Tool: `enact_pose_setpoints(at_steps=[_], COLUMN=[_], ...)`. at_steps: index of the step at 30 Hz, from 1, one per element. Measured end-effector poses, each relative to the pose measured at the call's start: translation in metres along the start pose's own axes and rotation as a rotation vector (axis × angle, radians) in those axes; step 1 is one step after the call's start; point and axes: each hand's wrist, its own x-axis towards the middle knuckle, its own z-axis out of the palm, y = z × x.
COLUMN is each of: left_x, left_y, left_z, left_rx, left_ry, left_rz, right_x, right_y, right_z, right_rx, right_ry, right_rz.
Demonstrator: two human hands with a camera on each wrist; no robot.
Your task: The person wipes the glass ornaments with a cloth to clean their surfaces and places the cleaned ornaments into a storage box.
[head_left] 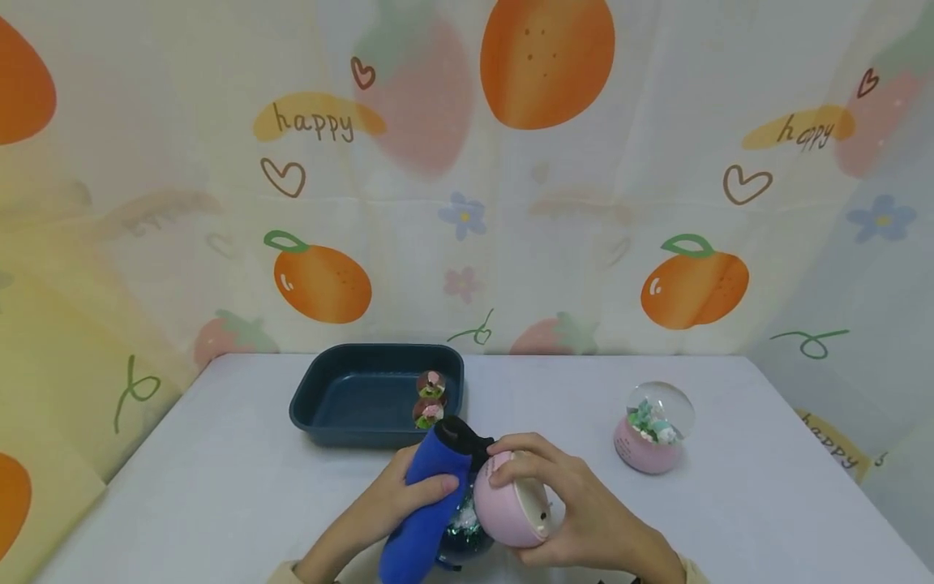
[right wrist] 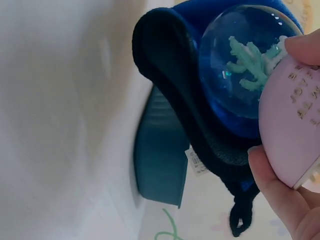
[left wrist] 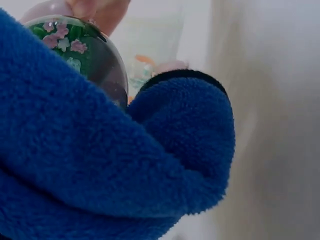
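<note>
My left hand [head_left: 388, 499] grips a fuzzy blue cloth [head_left: 423, 519] with black edging, its thumb pressed on the front. Tilted on its side, a snow globe [head_left: 507, 507] with a pink base is held by the base in my right hand [head_left: 580, 503], fingers over the top and thumb below. The globe's glass ball lies against the cloth, partly covered by it in the head view. Through the glass [right wrist: 245, 65], the right wrist view shows pale green shapes; lettering marks the pink base [right wrist: 290, 120]. In the left wrist view the cloth [left wrist: 100, 145] hides much of the ball.
A dark teal tray [head_left: 350, 435] stands behind my left hand, with two small glass balls [head_left: 430, 384] at its right side. Another pink-based snow globe [head_left: 645, 450] stands upright on the white table [head_left: 759, 503] at the right. A printed curtain [head_left: 554, 186] hangs behind the table.
</note>
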Motion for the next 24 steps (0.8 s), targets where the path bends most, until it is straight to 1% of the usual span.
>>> enact_pose_setpoints(at_steps=[2,5,9,12,16,19,22,24], left_x=[0.0,0.0,0.0,-0.001,-0.002,-0.002,-0.003,-0.003], left_y=[0.0,0.002,0.007,0.01,0.011,0.009,0.008,0.007], left_z=[-0.001,-0.001,0.001,0.004,0.004,0.002,0.0,-0.001], left_rx=[-0.031,-0.056,-0.034,-0.007,0.024,0.026,0.002,-0.044], left_ry=[-0.014,-0.011,-0.006,-0.031,-0.056,-0.054,-0.045,-0.043], left_rz=[-0.008,-0.036,-0.064,-0.076,-0.069,-0.047,-0.035,-0.05], right_x=[0.0,0.0,0.0,0.0,0.0,0.0,-0.001,-0.001], right_y=[-0.001,-0.001,-0.001,-0.001,-0.001,-0.001,0.0,0.001], right_z=[0.0,-0.001,-0.001,-0.001,-0.001,0.0,0.0,0.0], right_rx=[0.015,0.024,0.016,0.008,-0.009,-0.002,0.013,0.02], right_ry=[-0.003,-0.011,-0.029,-0.04,-0.042,-0.038,-0.033,-0.029], right_rz=[0.003,0.01,0.02,0.021,-0.023,-0.055,-0.092,-0.126])
